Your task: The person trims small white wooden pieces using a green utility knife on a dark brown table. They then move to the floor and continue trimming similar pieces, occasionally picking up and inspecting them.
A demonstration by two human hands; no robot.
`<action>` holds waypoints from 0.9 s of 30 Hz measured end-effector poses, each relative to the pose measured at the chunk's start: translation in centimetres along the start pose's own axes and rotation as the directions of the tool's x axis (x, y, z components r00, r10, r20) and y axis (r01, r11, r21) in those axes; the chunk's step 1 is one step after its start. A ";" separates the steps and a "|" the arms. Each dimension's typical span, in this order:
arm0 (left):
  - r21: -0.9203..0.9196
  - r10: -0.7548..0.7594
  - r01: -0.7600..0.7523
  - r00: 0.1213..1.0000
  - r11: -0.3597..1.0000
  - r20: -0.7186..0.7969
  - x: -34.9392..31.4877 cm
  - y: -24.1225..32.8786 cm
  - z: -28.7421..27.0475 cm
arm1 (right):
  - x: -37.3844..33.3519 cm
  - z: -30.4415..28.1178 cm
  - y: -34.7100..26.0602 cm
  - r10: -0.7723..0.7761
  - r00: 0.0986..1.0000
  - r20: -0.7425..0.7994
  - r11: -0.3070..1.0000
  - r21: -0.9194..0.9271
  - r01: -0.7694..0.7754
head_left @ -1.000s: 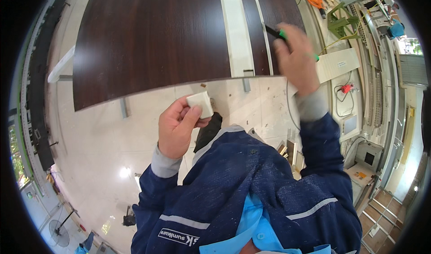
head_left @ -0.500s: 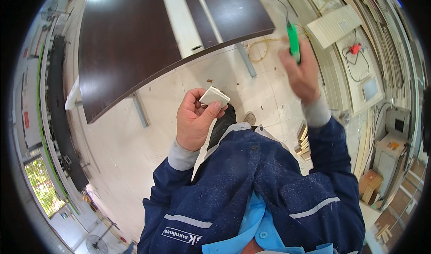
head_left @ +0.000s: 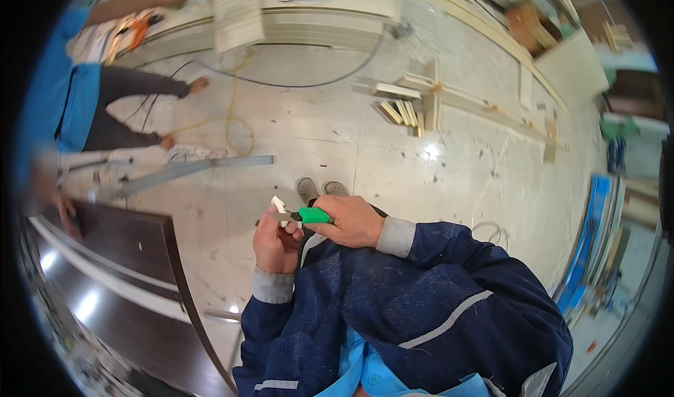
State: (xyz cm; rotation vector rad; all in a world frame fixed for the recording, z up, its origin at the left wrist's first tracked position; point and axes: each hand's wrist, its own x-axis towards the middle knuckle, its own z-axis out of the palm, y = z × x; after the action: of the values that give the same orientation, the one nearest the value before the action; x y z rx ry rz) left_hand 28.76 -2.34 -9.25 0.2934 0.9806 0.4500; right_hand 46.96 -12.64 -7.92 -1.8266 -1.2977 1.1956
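My left hand (head_left: 276, 246) pinches a small off-white flat piece (head_left: 279, 203) between thumb and fingers, in front of my body. Closed round the green handle of a knife (head_left: 315, 215) is my right hand (head_left: 354, 221). Its blade points left and lies at the white piece, close to my left thumb. Whether the blade's edge touches the piece I cannot tell. My fingers partly hide the piece.
A dark brown panel (head_left: 140, 263) with white strips lies at the lower left. Near it a person in a blue shirt (head_left: 86, 106) bends over. Pale wood offcuts (head_left: 404, 113) and long strips lie on the floor ahead. A hose (head_left: 281, 86) crosses the floor.
My view has turned to the right, so the dark panel now sits at lower left and another person appears. My right hand has brought the knife in to the white piece.
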 end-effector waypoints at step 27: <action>0.650 -0.324 0.404 0.913 0.644 -0.246 29.5 -20.8 18.8 | -8.5 -19.4 35.2 0.721 0.539 -0.436 0.685 0.562 -0.463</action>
State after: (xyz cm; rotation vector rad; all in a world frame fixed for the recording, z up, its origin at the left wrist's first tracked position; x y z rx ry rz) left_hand 63.64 -6.65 -29.88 0.7375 1.2613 -0.3128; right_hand 77.71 -32.24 -26.78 -2.1539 0.0152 0.8958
